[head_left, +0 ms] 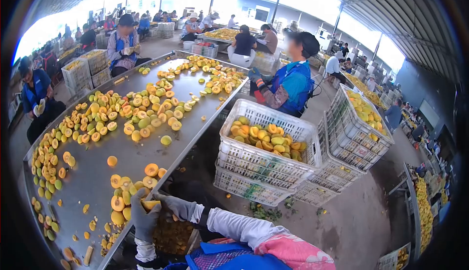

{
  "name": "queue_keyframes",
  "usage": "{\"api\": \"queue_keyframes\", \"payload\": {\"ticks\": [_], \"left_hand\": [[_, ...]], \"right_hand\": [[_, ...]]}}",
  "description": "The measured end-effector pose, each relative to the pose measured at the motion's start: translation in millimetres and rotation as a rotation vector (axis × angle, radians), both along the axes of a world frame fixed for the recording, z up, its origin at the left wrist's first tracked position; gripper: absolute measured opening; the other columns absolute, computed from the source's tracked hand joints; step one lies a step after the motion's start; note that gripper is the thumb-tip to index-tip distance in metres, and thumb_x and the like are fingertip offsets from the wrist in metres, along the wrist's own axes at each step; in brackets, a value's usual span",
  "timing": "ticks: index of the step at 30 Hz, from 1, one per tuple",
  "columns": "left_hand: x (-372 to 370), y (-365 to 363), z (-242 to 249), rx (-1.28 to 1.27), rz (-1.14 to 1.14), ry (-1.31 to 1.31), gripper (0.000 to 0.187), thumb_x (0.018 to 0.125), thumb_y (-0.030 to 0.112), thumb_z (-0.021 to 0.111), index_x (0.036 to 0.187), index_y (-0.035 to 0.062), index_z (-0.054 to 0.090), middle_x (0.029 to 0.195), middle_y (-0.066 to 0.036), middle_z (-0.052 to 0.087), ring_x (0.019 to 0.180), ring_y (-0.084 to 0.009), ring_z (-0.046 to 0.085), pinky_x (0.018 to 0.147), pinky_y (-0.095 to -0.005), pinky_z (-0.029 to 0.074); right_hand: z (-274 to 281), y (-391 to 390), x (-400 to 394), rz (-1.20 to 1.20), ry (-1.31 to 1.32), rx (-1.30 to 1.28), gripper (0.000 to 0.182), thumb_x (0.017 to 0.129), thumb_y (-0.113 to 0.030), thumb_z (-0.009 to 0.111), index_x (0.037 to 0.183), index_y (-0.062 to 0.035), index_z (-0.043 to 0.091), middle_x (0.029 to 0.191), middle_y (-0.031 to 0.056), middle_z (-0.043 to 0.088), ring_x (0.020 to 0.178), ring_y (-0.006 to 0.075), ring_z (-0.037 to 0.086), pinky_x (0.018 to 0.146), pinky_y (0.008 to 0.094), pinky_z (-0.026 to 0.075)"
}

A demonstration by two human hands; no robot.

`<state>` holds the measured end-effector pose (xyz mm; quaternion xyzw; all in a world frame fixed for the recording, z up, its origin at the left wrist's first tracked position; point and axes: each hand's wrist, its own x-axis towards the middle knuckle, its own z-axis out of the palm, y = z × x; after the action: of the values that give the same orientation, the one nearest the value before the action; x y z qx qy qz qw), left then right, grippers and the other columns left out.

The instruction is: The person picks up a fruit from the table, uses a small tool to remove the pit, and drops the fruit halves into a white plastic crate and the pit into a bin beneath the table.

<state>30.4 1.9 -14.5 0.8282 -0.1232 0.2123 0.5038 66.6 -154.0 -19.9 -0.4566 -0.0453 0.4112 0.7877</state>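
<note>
My left hand (145, 217), in a grey glove, is closed around a yellow peach piece (150, 204) at the table's near edge. From the right, my right hand (179, 207), gloved too, grips the same piece; part of its fingers is hidden. Just beyond my hands lies a small heap of halved peaches (125, 184) with orange flesh, on the metal table (132, 153). Below my hands, a container holding cut fruit pieces (173, 236) shows partly between my arms.
White crates (266, 160) of peaches stand stacked to my right, with another tall stack (359, 135) beyond. A co-worker in a blue vest (293, 79) sits at the table's right side. More peach halves (151, 106) spread across the table. Leaves (265, 212) litter the floor.
</note>
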Motion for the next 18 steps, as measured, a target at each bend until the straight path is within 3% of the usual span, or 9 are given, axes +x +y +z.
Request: {"api": "queue_keyframes", "payload": {"ticks": [2,3,4,6,7,10,16,18], "left_hand": [[-8.4,-8.5,-9.5,-0.402,-0.022,0.141,0.062,0.075,0.007,0.069,0.132,-0.0009,0.045,0.119,-0.011,0.054,0.107,-0.0201,0.055,0.092,-0.0330,0.047],[-10.1,-10.7,-15.2,-0.382,0.000,0.113,0.054,0.082,0.009,0.064,0.132,-0.0027,0.047,0.118,-0.012,0.055,0.107,-0.0193,0.055,0.092,-0.0320,0.047],[-10.5,-10.3,-33.0,-0.381,-0.008,0.106,0.054,0.082,0.009,0.064,0.132,-0.0027,0.047,0.118,-0.012,0.055,0.107,-0.0193,0.055,0.092,-0.0320,0.047],[-9.1,-13.2,-54.5,-0.449,-0.029,0.219,0.044,0.091,0.016,0.059,0.130,-0.0035,0.050,0.117,-0.013,0.058,0.105,-0.0203,0.056,0.093,-0.0319,0.046],[-14.6,-21.0,-52.7,-0.335,0.021,0.143,0.044,0.096,0.024,0.056,0.129,-0.0047,0.051,0.120,-0.014,0.059,0.108,-0.0217,0.057,0.096,-0.0321,0.046],[-23.0,-37.4,-55.6,-0.196,0.140,0.191,0.051,0.095,0.027,0.060,0.132,-0.0053,0.048,0.128,-0.017,0.057,0.115,-0.0234,0.056,0.099,-0.0326,0.044],[-34.8,-60.6,-52.8,-0.191,0.090,0.262,0.059,0.092,0.024,0.064,0.138,-0.0049,0.042,0.134,-0.020,0.053,0.120,-0.0251,0.054,0.102,-0.0334,0.042],[-42.7,-69.7,-53.7,-0.203,0.085,0.245,0.060,0.092,0.024,0.065,0.139,-0.0049,0.041,0.134,-0.020,0.053,0.120,-0.0249,0.054,0.102,-0.0331,0.042]], "right_hand": [[-26.2,-11.8,-2.7,0.027,-0.097,-0.046,0.051,0.097,-0.059,0.042,0.103,-0.0115,0.060,0.065,-0.0022,0.053,0.045,0.0085,0.047,0.042,0.0233,0.037],[-33.6,-15.6,-6.7,0.059,-0.188,-0.095,0.047,0.099,-0.054,0.042,0.106,-0.0108,0.059,0.069,-0.0007,0.056,0.046,0.0094,0.049,0.044,0.0240,0.042],[-41.0,-15.8,-11.6,0.052,-0.195,-0.095,0.047,0.099,-0.054,0.042,0.106,-0.0108,0.059,0.069,-0.0007,0.056,0.046,0.0094,0.049,0.044,0.0240,0.042],[-45.3,-13.2,-20.3,-0.081,-0.127,-0.169,0.049,0.097,-0.055,0.045,0.104,-0.0091,0.059,0.066,0.0003,0.053,0.042,0.0096,0.044,0.038,0.0239,0.033],[-50.5,-17.0,-19.4,-0.075,-0.257,-0.228,0.049,0.096,-0.056,0.046,0.102,-0.0098,0.060,0.062,-0.0001,0.052,0.041,0.0098,0.043,0.038,0.0254,0.031],[-59.7,-21.2,-26.2,-0.091,-0.279,-0.222,0.048,0.097,-0.056,0.045,0.098,-0.0105,0.062,0.057,-0.0015,0.049,0.040,0.0102,0.042,0.038,0.0264,0.030],[-66.7,-43.8,-44.2,-0.118,-0.245,-0.297,0.050,0.098,-0.055,0.043,0.092,-0.0100,0.064,0.052,-0.0004,0.048,0.039,0.0142,0.043,0.037,0.0312,0.031],[-65.7,-54.2,-49.9,-0.068,-0.228,-0.276,0.037,0.100,-0.039,0.042,0.097,-0.0085,0.062,0.060,-0.0011,0.054,0.046,0.0103,0.048,0.040,0.0261,0.036]]}}
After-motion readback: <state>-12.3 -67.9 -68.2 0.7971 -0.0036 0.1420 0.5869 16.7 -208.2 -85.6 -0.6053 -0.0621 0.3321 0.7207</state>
